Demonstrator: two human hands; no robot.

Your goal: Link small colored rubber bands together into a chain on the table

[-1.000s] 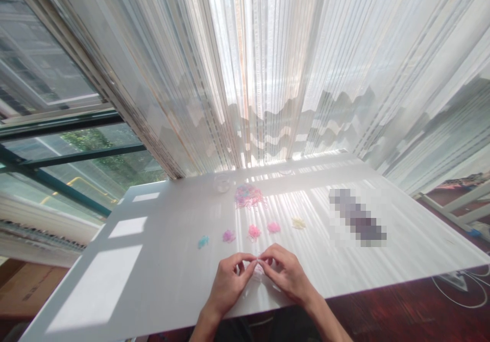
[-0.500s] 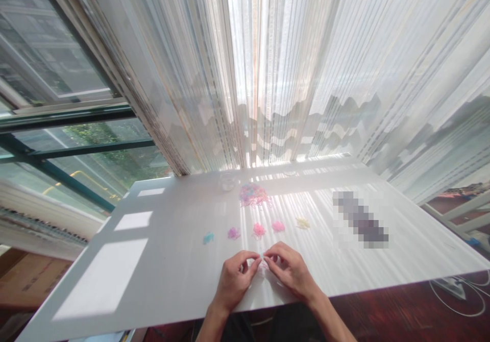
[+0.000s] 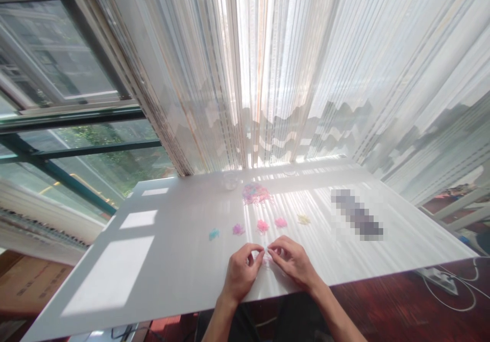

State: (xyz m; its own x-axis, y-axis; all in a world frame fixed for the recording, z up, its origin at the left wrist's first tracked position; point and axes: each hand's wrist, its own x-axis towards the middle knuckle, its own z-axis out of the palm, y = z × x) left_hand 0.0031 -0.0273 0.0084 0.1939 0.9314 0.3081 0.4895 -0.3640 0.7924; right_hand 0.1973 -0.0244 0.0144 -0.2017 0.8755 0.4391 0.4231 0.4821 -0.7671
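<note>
Both my hands are over the near middle of the white table (image 3: 184, 270), fingertips almost touching. My left hand (image 3: 242, 273) is closed, thumb and index finger pinched together. My right hand (image 3: 291, 260) pinches just beside it. A tiny pale bit shows between the fingertips, too small to name. Beneath them lie a few thin pink bands (image 3: 267, 260), partly hidden. Beyond the hands is a row of small piles that look like rubber bands: a teal pile (image 3: 213, 234), a purple pile (image 3: 238, 228), a deep pink pile (image 3: 262, 225), a lighter pink pile (image 3: 280, 222) and a yellow pile (image 3: 303, 219).
Behind the row sits a larger mixed-colour pile (image 3: 257, 194). A clear round container (image 3: 230, 181) stands to its left, and a pale flat object (image 3: 290, 173) lies at the back. On the right is a blurred-out dark object (image 3: 358, 215). Sheer curtains (image 3: 268, 76) hang behind the table.
The view has shifted slightly, so the table and piles appear a little displaced. My left thumb and index fingertips now sit closer together. Both hands keep pinching at the same spot.
</note>
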